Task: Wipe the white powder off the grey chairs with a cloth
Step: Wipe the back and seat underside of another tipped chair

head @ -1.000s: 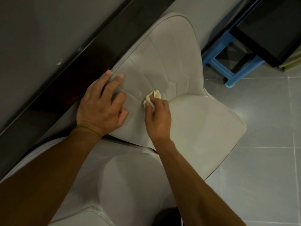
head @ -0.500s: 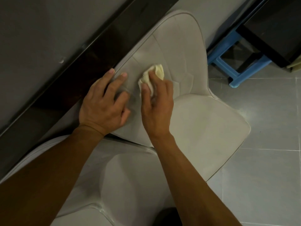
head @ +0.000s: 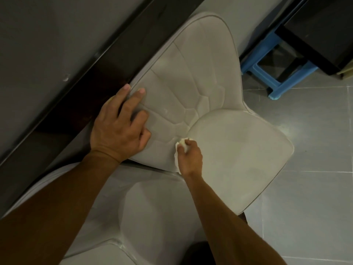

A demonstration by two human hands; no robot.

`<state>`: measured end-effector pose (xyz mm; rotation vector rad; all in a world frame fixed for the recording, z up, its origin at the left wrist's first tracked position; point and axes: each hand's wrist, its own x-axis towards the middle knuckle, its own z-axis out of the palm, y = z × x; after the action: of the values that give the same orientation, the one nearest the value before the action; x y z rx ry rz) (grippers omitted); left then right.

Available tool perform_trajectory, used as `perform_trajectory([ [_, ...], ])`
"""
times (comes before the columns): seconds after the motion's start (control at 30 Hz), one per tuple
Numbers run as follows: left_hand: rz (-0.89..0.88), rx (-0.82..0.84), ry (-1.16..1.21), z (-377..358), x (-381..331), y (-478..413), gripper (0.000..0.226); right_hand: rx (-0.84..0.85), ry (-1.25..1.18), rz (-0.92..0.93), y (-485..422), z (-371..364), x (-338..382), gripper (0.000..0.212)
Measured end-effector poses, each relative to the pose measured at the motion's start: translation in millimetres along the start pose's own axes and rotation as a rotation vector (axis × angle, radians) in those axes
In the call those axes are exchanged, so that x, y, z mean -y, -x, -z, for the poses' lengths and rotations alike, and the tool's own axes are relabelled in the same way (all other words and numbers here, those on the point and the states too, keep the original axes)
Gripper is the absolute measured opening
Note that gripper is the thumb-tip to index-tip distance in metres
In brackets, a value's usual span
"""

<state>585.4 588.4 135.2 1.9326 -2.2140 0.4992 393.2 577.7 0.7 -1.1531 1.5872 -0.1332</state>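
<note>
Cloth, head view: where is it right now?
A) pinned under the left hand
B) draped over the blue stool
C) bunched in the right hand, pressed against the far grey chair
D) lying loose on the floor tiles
C: the right hand grips the bunched cloth against the grey chair, low by its backrest; the left hand rests on the backrest with no cloth.

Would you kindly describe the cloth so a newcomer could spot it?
Find the far grey chair beside the dark table edge. Where its quilted backrest meets the seat, the right hand grips a crumpled cloth. It alone is a pale cream wad.
</note>
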Motion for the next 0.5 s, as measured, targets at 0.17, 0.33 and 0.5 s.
perform_trajectory([
  [0.17,-0.013,0.002,-0.005,0.5,0.2,-1.1,0.017,-0.215,-0.364,0.213,17.3,3.1,37.2,0.035],
  [0.33,-0.009,0.003,-0.013,1.2,-0.2,-1.3,0.017,-0.174,-0.218,0.359,-4.9,-8.2,55.6,0.037],
  [0.5,-0.008,-0.003,-0.003,0.4,0.5,-1.4,0.016,-0.054,-0.014,0.133,-32.8,1.0,42.0,0.028],
])
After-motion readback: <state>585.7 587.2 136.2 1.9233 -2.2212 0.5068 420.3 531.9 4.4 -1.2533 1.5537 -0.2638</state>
